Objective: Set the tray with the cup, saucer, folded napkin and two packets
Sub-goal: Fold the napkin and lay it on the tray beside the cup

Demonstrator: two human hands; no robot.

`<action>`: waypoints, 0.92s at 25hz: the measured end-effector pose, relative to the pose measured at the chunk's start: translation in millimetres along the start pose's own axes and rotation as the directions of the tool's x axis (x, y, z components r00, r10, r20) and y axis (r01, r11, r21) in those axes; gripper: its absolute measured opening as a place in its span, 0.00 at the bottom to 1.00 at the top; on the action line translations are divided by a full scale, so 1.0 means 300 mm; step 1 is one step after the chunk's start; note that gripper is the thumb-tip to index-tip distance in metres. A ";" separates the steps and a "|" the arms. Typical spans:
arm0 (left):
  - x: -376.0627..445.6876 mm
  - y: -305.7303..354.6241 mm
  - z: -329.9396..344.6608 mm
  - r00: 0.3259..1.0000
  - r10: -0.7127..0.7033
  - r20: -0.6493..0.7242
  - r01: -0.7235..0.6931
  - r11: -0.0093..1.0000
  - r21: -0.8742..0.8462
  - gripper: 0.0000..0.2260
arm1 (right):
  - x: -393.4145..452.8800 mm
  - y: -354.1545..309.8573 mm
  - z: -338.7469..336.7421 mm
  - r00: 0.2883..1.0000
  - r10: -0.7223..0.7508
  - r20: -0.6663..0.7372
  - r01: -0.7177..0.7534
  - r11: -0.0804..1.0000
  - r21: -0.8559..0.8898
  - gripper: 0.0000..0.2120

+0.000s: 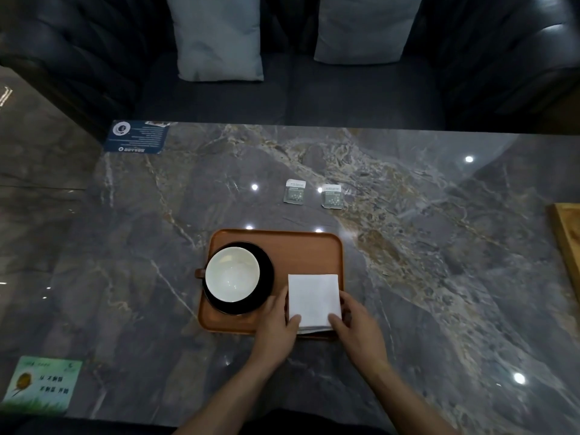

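Three of the five items are already on the brown tray (309,251): the white cup (232,274) sits in the dark saucer (269,279) at the tray's 9 o'clock side, its handle pointing to 9 o'clock, and the folded napkin (314,298) lies at the tray's 4 o'clock corner, just beside the saucer. Two packets remain outside. The left packet (295,191) and the right packet (332,196) lie flat on the marble table (439,246), side by side but apart, at 12 o'clock from the tray and clear of its rim. By this evidence the job is over half done; only the packets are left to place.

The left hand (276,328) rests at the napkin's 7 o'clock corner, thumb on top, remaining fingers along its left edge. The right hand (357,328) mirrors this at 5 o'clock. Both sets of fingers are loosely curled and slightly apart, apparently pinching the near edge lightly rather than clamping it; whether fingers lie underneath cannot be told.
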State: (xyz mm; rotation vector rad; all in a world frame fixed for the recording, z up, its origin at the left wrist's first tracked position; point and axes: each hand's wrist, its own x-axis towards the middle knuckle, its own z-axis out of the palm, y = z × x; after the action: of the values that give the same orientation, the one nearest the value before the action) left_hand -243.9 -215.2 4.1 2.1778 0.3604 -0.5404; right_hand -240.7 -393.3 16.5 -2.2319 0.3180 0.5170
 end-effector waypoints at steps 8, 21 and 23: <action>-0.001 -0.007 0.015 0.993 0.115 -0.036 -0.074 0.821 0.566 0.33 | -0.019 0.007 0.008 0.999 0.010 -0.041 -0.021 0.961 -0.277 0.29; -0.045 -0.077 -0.020 0.938 0.346 0.032 -0.306 0.777 0.550 0.15 | -0.022 0.078 0.007 0.931 -0.364 0.045 0.316 0.734 -0.602 0.17; -0.048 -0.070 -0.020 0.942 0.333 0.047 -0.304 0.783 0.543 0.16 | -0.024 0.088 -0.003 0.930 -0.363 0.055 0.323 0.736 -0.595 0.17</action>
State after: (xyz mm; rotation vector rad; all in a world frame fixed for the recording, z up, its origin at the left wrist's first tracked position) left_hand -263.8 -198.8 0.4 2.7333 -0.1729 -0.4259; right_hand -257.0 -410.6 3.1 -2.8388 -0.2801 0.3694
